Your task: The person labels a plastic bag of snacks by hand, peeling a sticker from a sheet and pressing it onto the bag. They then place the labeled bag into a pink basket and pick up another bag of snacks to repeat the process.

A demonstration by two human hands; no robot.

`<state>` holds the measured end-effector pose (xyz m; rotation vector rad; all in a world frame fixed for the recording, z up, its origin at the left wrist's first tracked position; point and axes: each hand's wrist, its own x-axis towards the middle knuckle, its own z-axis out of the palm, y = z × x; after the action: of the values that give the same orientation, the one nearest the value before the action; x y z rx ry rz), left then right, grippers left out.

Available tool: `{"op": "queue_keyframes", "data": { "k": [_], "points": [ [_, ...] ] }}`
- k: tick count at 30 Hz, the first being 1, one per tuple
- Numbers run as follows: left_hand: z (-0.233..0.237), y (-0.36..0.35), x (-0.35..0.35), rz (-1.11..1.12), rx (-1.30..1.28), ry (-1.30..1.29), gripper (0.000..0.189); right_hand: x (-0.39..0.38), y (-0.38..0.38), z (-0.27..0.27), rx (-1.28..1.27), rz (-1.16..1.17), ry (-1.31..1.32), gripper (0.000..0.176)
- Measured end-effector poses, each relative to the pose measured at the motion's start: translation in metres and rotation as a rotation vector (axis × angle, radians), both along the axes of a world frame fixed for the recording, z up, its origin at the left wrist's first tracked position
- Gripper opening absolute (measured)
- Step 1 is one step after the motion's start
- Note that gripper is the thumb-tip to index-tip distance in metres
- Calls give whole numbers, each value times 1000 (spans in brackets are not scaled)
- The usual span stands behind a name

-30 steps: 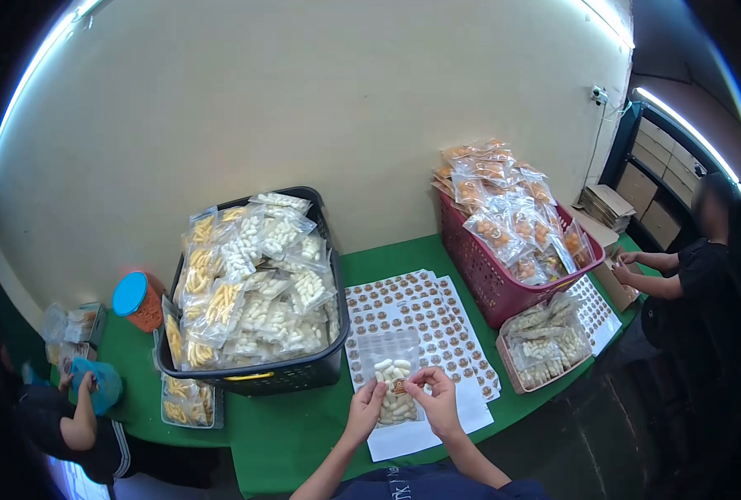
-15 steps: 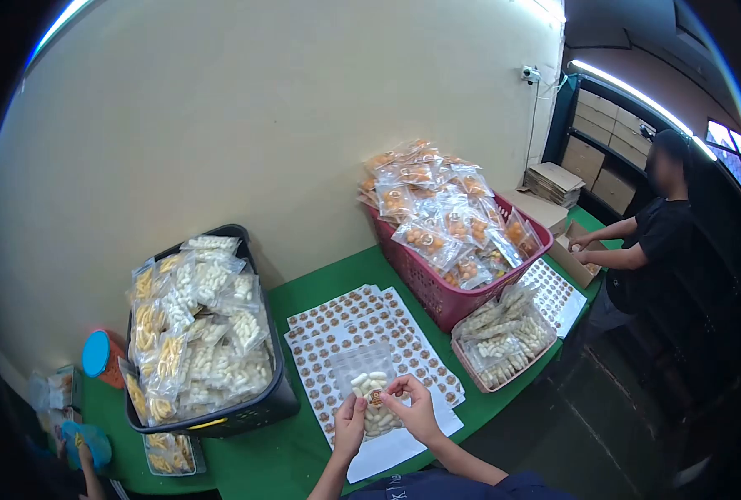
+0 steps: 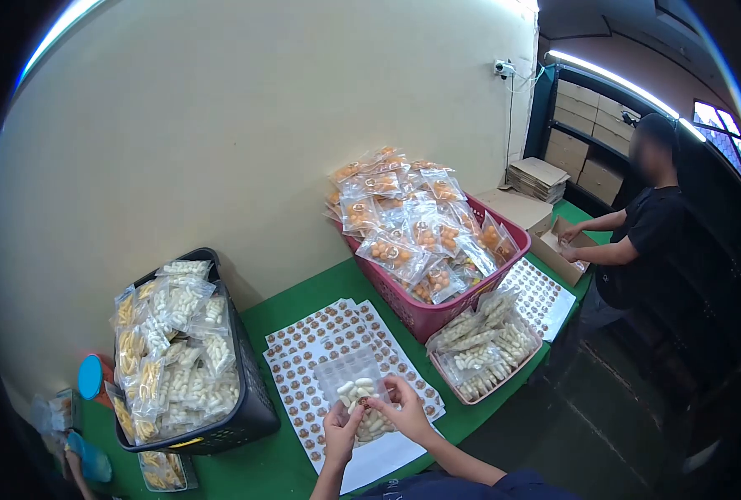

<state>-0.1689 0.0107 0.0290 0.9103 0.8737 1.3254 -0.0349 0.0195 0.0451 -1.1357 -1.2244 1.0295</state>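
Observation:
A clear plastic bag [image 3: 347, 372] of white, capsule-shaped pieces lies between my hands, above the sticker sheets. My left hand [image 3: 340, 432] grips its left side, thumb on the front. At the right side my right hand [image 3: 405, 410] is closed on the bag, its thumb meeting a small round brown sticker [image 3: 364, 401] on the bag's face. Both thumb tips are close together at this sticker. The fingers behind the bag are hidden. Under it, white sheets of round brown stickers [image 3: 299, 367] overlap on the green table [image 3: 304, 287].
Left stands a black basket [image 3: 258, 408] heaped with filled bags. Behind right is a maroon basket [image 3: 420, 321] of orange-filled bags, with a small pink tray [image 3: 479, 398] of bags before it. A co-worker [image 3: 649, 225] reaches into a cardboard box [image 3: 558, 260]. An orange tub [image 3: 95, 379] has a blue lid.
The view has shifted, so the baskets and bag appear further left. My thumbs have come closer together over the sticker, covering more of it. The co-worker's hands have moved at the box.

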Motion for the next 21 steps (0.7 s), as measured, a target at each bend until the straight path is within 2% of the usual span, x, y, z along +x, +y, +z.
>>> {"op": "queue_keyframes", "data": {
  "k": [1, 4, 7, 10, 13, 17, 20, 21],
  "points": [
    [0, 0, 4, -13, -11, -1, 29, 5, 1, -5, -70, 122, 87, 25],
    [-2, -1, 17, 0, -4, -8, 30, 17, 0, -20, 51, 69, -80, 20],
    [-4, 2, 30, -11, -31, 27, 30, 30, -2, -22, 44, 59, -180, 20],
    [3, 0, 43, 1, 19, 45, 31, 39, -3, -17, -34, 118, 110, 19],
    [6, -3, 51, -28, -3, 39, 32, 49, -4, -14, 25, 75, -39, 20],
    [10, -6, 60, -38, 16, 74, 33, 59, 1, -15, -55, 107, 73, 22],
    [11, -7, 67, -22, 49, 18, 34, 64, 3, -6, -110, 183, 333, 20],
    [11, -7, 68, -16, 47, 21, 34, 67, 3, -1, -117, 217, 336, 17]
  ]
}}
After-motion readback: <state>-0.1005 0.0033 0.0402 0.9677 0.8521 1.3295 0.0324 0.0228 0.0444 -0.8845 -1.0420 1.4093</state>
